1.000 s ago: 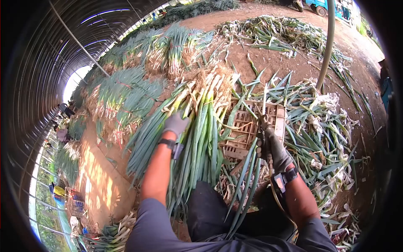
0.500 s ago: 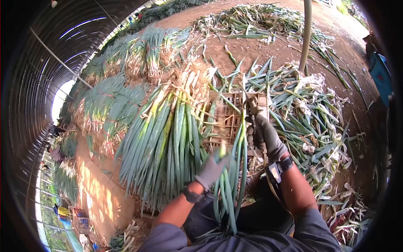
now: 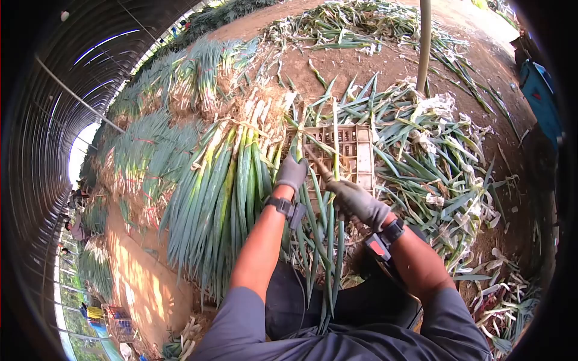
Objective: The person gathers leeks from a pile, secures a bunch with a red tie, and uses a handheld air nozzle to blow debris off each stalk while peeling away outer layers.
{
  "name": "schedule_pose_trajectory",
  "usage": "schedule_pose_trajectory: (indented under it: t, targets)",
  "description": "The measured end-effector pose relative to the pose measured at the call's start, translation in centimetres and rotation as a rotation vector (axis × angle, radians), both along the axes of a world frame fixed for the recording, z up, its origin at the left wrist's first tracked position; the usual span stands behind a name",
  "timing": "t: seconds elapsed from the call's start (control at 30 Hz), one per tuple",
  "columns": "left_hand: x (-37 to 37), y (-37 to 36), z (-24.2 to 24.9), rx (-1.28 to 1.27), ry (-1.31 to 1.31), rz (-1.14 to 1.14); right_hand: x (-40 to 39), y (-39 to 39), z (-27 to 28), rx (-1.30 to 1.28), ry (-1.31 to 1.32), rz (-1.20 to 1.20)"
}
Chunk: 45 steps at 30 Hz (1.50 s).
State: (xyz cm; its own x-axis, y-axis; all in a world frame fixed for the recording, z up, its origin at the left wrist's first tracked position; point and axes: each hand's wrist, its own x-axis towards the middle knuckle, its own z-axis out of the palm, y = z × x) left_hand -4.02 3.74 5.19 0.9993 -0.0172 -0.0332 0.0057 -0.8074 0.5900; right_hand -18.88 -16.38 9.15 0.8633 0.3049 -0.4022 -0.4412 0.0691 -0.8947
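My left hand [image 3: 292,172], in a grey glove, is closed around green onion stalks over the left part of a tan plastic crate [image 3: 363,157]. To its right, my right hand [image 3: 355,200], also gloved, grips a thin tool [image 3: 319,161] that points up and left toward those stalks. Long green onion leaves [image 3: 330,240] hang between my arms down to my lap. Left of my left hand lies a large bundle of green onions [image 3: 226,180], roots up and leaves toward me.
Stripped leaves [image 3: 433,156] lie heaped right of the crate, with another heap [image 3: 355,21] farther back. Tied onion bundles [image 3: 150,144] cover the left ground. A pole [image 3: 424,45] rises behind the crate. A blue object [image 3: 540,99] is at the far right.
My left hand has moved up and forward to the crate, now holding stalks there. My right hand has come left and down with the tool, which has swung toward my left hand.
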Motion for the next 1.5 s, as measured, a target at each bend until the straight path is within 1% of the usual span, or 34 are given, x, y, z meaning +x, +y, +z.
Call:
schedule_pose_trajectory:
  t: [0.03, 0.07, 0.1, 0.13, 0.17, 0.27, 0.37, 0.47, 0.53, 0.57, 0.6, 0.7, 0.73, 0.83, 0.87, 0.97, 1.0, 1.03, 1.1, 1.13, 1.23, 1.33, 1.37, 1.43, 1.5]
  targets:
    - [0.2, -0.1, -0.2, 0.048, 0.037, 0.012, 0.0, 0.6, -0.9, -0.029, -0.021, 0.014]
    - [0.1, -0.4, -0.1, 0.063, 0.027, 0.025, -0.3, 1.0, -0.2, -0.075, -0.003, 0.002]
    - [1.0, -0.1, -1.4, 0.091, 0.035, 0.038, 0.0, 1.1, -0.5, -0.104, 0.041, 0.037]
    - [1.8, 0.3, -2.6, 0.097, 0.046, 0.043, 0.4, 1.2, -1.0, -0.124, 0.023, 0.047]
    - [1.9, 0.3, -2.7, 0.104, 0.057, 0.047, 0.6, 1.3, -1.0, -0.143, 0.005, 0.057]
    - [1.4, 0.5, -3.3, 0.035, 0.059, 0.022, 0.7, 1.3, -0.5, -0.17, 0.031, 0.059]
    - [1.4, 0.8, -3.9, 0.021, 0.068, 0.019, 1.3, 1.6, -1.1, -0.224, 0.026, 0.069]
    - [1.9, 1.6, -5.7, 0.035, 0.057, -0.001, 1.2, 2.3, -2.3, -0.222, -0.026, 0.009]
    - [0.0, 0.8, -3.4, 0.091, 0.081, -0.005, 1.2, 2.5, -2.5, -0.231, -0.014, -0.008]
    - [-0.8, 0.7, -2.9, 0.121, 0.092, -0.006, 1.2, 2.6, -2.3, -0.235, -0.01, -0.016]
    - [-1.4, 0.6, -3.1, 0.171, 0.07, -0.026, 1.2, 2.5, -1.9, -0.249, 0.01, -0.02]
    - [-2.8, 0.4, -2.7, 0.199, 0.05, -0.102, 1.7, 2.5, -2.3, -0.267, 0.01, -0.044]
    - [-3.3, 0.5, -2.6, 0.165, 0.099, -0.11, 2.0, 2.5, -2.5, -0.256, 0.011, -0.045]
    - [-5.5, 0.2, -1.3, 0.201, 0.069, -0.07, 2.6, 2.5, -3.2, -0.23, 0.014, -0.045]
    - [-5.7, 0.4, -1.1, 0.168, 0.1, -0.116, 2.8, 2.6, -3.1, -0.243, 0.001, -0.044]
    - [-7.1, 0.6, -1.7, 0.164, 0.103, -0.106, 3.5, 2.7, -3.2, -0.263, -0.053, -0.02]
    - [-7.2, 0.8, -2.2, 0.125, 0.09, -0.113, 3.3, 2.8, -2.7, -0.243, -0.043, -0.045]
    - [-7.5, 1.1, -2.6, 0.148, 0.134, -0.108, 3.4, 2.9, -2.9, -0.233, -0.022, -0.057]
    - [-9.2, 0.5, -0.6, 0.19, 0.221, -0.099, 3.5, 3.0, -2.9, -0.215, 0.017, -0.079]
    - [-9.4, 0.7, -1.4, 0.211, 0.184, -0.105, 3.5, 3.3, -3.0, -0.201, 0.031, -0.104]
    - [-10.1, 0.7, -1.2, 0.245, 0.209, -0.105, 3.5, 3.3, -3.9, -0.235, 0.001, -0.089]
    - [-10.4, 0.9, -1.4, 0.338, 0.174, -0.098, 3.0, 3.2, -4.7, -0.431, -0.322, -0.116]
    - [-10.3, 0.8, -1.3, 0.367, 0.176, -0.115, 2.6, 3.3, -4.3, -0.424, -0.352, -0.112]
    - [-10.3, 0.4, -1.2, 0.423, 0.182, -0.155, 1.6, 3.3, -3.6, -0.412, -0.406, -0.107]
    - [-10.6, -0.1, -1.2, 0.465, 0.183, -0.179, 1.9, 2.8, -2.7, -0.502, -0.274, -0.058]
